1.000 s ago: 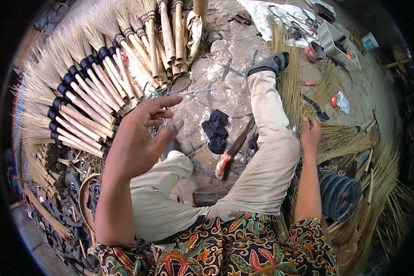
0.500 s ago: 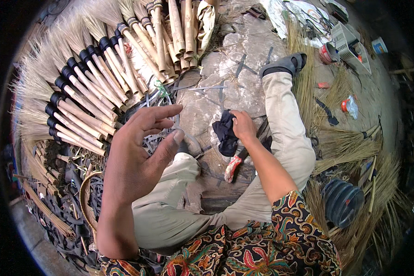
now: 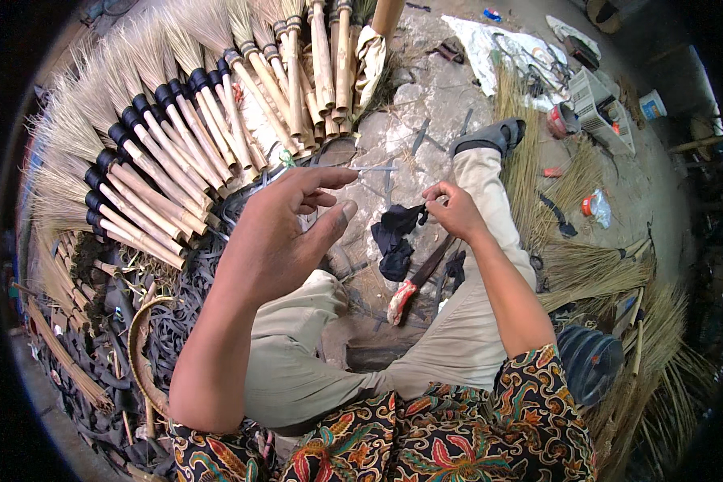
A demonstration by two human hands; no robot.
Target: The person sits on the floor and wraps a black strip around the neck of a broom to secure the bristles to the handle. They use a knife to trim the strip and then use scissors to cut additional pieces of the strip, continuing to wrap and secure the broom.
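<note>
My left hand (image 3: 297, 225) is raised over my left shin, thumb and fingers apart, with nothing in it. A crumpled black cloth (image 3: 394, 233) lies on the dusty floor between my legs. My right hand (image 3: 453, 210) pinches its upper right corner, drawing that part out toward my right leg. Beside the cloth rests a knife (image 3: 402, 300) with a dark blade and a handle wrapped in red and white. A smaller black scrap (image 3: 455, 268) lies by the blade, against my right trouser leg.
Bamboo-handled brooms (image 3: 157, 153) fan out at the upper left. Black rubber strips (image 3: 193, 297) heap below them, beside a curved cane hoop (image 3: 136, 353). On the right are loose straw bundles (image 3: 594, 261), a dark ribbed coil (image 3: 590, 361), a white crate (image 3: 598, 108) and a red tin (image 3: 562, 120).
My right hand has moved up and right, pulling a corner of the black cloth out. More of the knife blade shows. My left hand has shifted right in the picture, still open.
</note>
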